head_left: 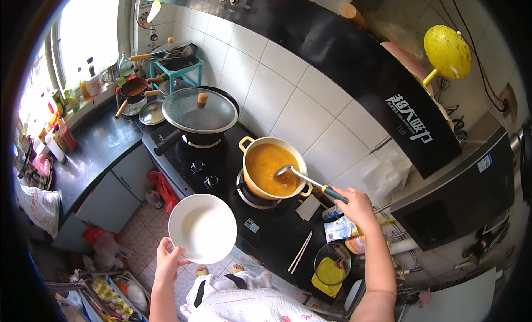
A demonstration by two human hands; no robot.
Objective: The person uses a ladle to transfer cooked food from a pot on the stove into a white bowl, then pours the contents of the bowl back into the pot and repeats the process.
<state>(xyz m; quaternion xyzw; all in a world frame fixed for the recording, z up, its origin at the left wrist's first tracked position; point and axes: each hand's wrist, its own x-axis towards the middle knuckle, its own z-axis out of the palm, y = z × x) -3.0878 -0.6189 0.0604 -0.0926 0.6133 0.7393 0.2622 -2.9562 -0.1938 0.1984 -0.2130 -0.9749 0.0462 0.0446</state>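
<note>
My left hand (pixel 169 259) grips the rim of a white bowl (pixel 203 228), held in front of the stove's front edge. Nothing shows inside the bowl. In my right hand (pixel 355 203) is the dark green handle of a metal ladle (pixel 307 178). Its head dips into orange-brown soup (pixel 266 162), which fills much of a cream two-handled pot (pixel 304 164). That pot sits on the right burner (pixel 258 200) of a black gas stove. How much soup the ladle holds is hard to tell.
A glass-lidded wok (pixel 199 110) occupies the left burner. Chopsticks (pixel 300 253) and a glass lid (pixel 332 249) on a yellow cloth (pixel 326 284) lie right of the bowl. A black range hood (pixel 332 68) overhangs the stove. Bottles (pixel 66 135) line the left counter.
</note>
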